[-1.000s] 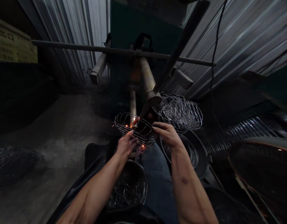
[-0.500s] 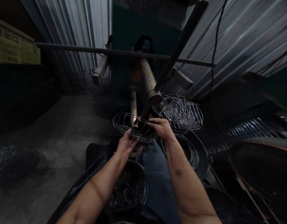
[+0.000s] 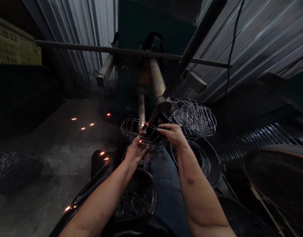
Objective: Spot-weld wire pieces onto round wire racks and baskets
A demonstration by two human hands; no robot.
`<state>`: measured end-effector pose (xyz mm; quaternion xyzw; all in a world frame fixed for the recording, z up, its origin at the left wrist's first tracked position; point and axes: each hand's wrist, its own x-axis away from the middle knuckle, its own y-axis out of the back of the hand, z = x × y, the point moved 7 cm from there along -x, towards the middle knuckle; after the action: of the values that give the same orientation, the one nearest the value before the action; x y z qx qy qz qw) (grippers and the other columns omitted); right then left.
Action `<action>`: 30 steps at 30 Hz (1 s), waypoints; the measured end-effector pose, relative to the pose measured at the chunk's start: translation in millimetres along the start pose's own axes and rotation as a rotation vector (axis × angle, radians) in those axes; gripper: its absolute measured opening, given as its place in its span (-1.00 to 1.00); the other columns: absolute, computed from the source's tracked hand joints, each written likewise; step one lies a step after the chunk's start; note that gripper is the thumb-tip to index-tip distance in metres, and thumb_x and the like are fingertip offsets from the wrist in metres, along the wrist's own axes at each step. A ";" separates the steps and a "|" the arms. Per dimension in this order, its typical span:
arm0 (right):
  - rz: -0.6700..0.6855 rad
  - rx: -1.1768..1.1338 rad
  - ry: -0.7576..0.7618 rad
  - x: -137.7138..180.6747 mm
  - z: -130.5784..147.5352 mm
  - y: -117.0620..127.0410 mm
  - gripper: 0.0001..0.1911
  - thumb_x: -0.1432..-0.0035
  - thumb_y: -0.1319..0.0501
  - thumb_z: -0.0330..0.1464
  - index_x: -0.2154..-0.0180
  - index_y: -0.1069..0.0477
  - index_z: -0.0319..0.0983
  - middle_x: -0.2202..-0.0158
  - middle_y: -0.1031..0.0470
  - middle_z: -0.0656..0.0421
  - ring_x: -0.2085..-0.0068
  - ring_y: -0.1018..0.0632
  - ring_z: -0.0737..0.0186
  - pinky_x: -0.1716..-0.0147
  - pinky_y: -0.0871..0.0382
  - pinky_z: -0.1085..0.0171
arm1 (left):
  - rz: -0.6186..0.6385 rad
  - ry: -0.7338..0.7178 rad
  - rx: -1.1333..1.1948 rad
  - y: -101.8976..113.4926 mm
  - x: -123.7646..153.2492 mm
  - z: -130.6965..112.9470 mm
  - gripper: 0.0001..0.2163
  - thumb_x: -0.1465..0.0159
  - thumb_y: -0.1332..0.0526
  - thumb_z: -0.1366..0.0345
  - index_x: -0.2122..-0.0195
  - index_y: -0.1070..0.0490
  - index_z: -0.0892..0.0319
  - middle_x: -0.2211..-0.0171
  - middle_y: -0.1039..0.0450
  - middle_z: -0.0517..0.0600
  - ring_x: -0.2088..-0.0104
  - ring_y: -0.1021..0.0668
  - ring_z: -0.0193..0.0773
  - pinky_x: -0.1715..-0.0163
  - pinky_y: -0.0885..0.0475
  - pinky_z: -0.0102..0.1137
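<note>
An oval basket of thin metal wire [image 3: 129,133] is held around the end of the lower metal rod [image 3: 141,110] of a welding machine. My left hand [image 3: 135,152] grips its near side, thumb on top and fingers beneath. My right hand [image 3: 173,134] pinches at its far right rim with thumb and forefinger; whether a small piece is also between those fingertips I cannot make out. The pointed upper electrode [image 3: 153,116] comes down to the rim just left of my right fingertips, and a small glow shows there.
Tangled wire baskets [image 3: 194,118] are heaped at the right, above coiled wire rings [image 3: 204,161]. A metal bowl [image 3: 153,197] of small wire pieces stands between my forearms. A long horizontal bar [image 3: 92,48] crosses ahead. Orange sparks [image 3: 91,124] fly over the floor at left.
Bright sparks now scatter to the left and down past my left arm. The basket and both hands have shifted slightly to the right in the view, with the grips unchanged.
</note>
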<state>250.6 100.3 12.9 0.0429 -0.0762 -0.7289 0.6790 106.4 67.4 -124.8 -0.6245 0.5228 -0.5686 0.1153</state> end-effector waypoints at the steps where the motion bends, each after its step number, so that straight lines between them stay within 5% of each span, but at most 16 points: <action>1: 0.009 -0.015 0.010 1.7 -3.0 4.8 -0.61 0.28 -0.46 -0.15 0.41 -0.59 -0.29 0.50 -0.50 0.18 0.47 -0.46 0.29 0.45 -0.32 0.31 | -0.004 -0.001 0.000 0.0 0.8 -0.4 -0.88 -0.19 -0.26 0.30 0.36 -0.37 0.25 0.54 -0.40 0.00 0.49 -0.54 -0.21 0.38 -0.53 -0.27; 8: -0.023 0.006 0.015 19.7 -24.2 39.2 -0.62 0.33 -0.49 -0.17 0.42 -0.61 -0.25 0.42 -0.55 0.12 0.36 -0.52 0.16 0.28 -0.38 0.20 | -0.078 0.107 0.023 0.9 11.1 3.0 -0.82 -0.30 -0.15 0.24 0.32 -0.34 0.28 0.49 -0.40 0.06 0.48 -0.53 -0.22 0.45 -0.55 -0.30; 17: -0.021 0.017 0.093 5.9 2.9 9.2 -0.67 0.29 -0.45 -0.18 0.46 -0.58 -0.27 0.49 -0.49 0.18 0.44 -0.46 0.26 0.41 -0.32 0.28 | -0.147 0.179 0.100 -8.0 19.8 -0.5 -0.66 -0.30 -0.16 0.12 0.24 -0.32 0.40 0.49 -0.37 0.10 0.49 -0.53 -0.19 0.50 -0.55 -0.35; 24: -0.052 -0.010 0.045 -0.3 -3.4 8.6 -0.63 0.33 -0.46 -0.17 0.47 -0.57 -0.29 0.53 -0.47 0.19 0.48 -0.44 0.26 0.45 -0.30 0.30 | -0.125 0.152 0.062 -6.7 9.8 1.7 -0.64 -0.30 -0.15 0.09 0.22 -0.34 0.40 0.49 -0.39 0.11 0.49 -0.53 -0.21 0.50 -0.54 -0.38; 28: -0.036 -0.012 0.031 1.8 -5.7 10.7 -0.63 0.33 -0.48 -0.17 0.46 -0.57 -0.28 0.51 -0.49 0.18 0.46 -0.46 0.26 0.43 -0.32 0.30 | -0.097 0.129 -0.193 11.0 9.7 -0.9 -0.53 -0.25 -0.13 -0.06 0.29 -0.40 0.38 0.51 -0.38 0.10 0.52 -0.52 -0.21 0.50 -0.51 -0.35; 30: 0.013 -0.039 0.031 5.1 -8.7 13.5 -0.65 0.26 -0.46 -0.18 0.42 -0.58 -0.27 0.48 -0.51 0.18 0.43 -0.48 0.26 0.38 -0.34 0.29 | -0.119 -0.062 -0.475 26.2 13.1 -16.9 -0.50 -0.17 -0.20 -0.10 0.29 -0.45 0.37 0.49 -0.40 0.10 0.51 -0.52 -0.19 0.47 -0.50 -0.31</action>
<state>265.0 93.8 6.9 0.0404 -0.0519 -0.7251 0.6855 76.1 53.6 -130.9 -0.6810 0.6003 -0.4162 -0.0524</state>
